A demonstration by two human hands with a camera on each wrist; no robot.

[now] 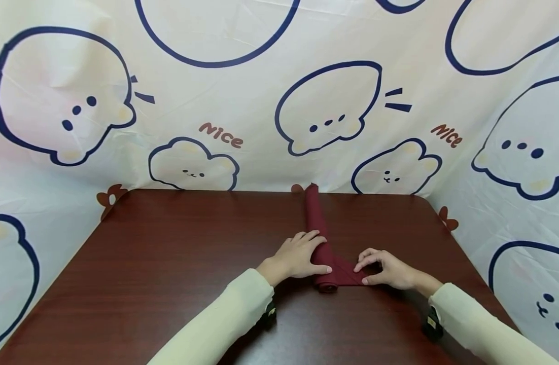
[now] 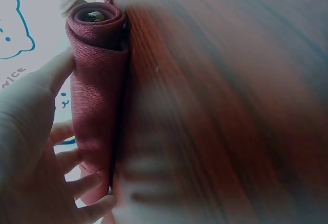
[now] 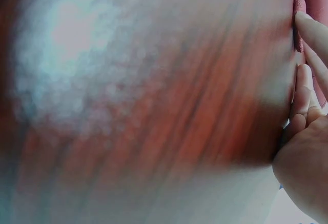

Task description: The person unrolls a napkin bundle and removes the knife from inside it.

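A dark red cloth (image 1: 317,218) lies on the table, mostly rolled into a long tube that points away from me. At its near right a thin flat flap (image 1: 345,274) spreads out from the roll. My left hand (image 1: 302,256) rests along the roll's left side, thumb near the close end and fingers spread farther up. In the left wrist view the coiled end of the roll (image 2: 97,26) shows, with those fingers lying against its side. My right hand (image 1: 389,271) pinches the flap's outer corner between thumb and forefinger, and its other fingers are bent. The right wrist view catches the cloth's edge (image 3: 299,8) by the thumb.
The brown wood-grain table (image 1: 193,243) has rounded far corners. A pale curtain (image 1: 256,101) with blue cartoon outlines hangs behind it and along both sides. The roll's far end reaches the table's back edge.
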